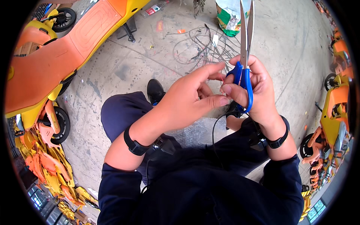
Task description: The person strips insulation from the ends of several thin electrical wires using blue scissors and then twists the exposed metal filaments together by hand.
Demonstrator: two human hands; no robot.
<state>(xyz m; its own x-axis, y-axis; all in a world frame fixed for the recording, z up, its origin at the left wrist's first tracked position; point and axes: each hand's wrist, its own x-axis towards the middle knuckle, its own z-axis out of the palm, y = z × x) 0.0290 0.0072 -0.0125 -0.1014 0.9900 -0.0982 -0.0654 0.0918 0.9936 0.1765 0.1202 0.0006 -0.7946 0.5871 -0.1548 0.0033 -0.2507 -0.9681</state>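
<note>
My right hand (255,90) is closed around the blue-handled scissors (244,84), whose metal blades point up, nearly together. Beside it my left hand (197,92) has its fingers curled, with the thumb and fingertips close to the right thumb. A fine strand seems to run between the fingertips, too small to make out clearly. A black cable (213,133) hangs below the hands, and bubble wrap (187,131) lies between my legs.
Orange-yellow vehicle bodies with black wheels line the left (45,78) and right (335,105). On the concrete floor lie tangled cables (197,45), a plastic bottle (152,10), small scraps and a green-and-white bag (227,17).
</note>
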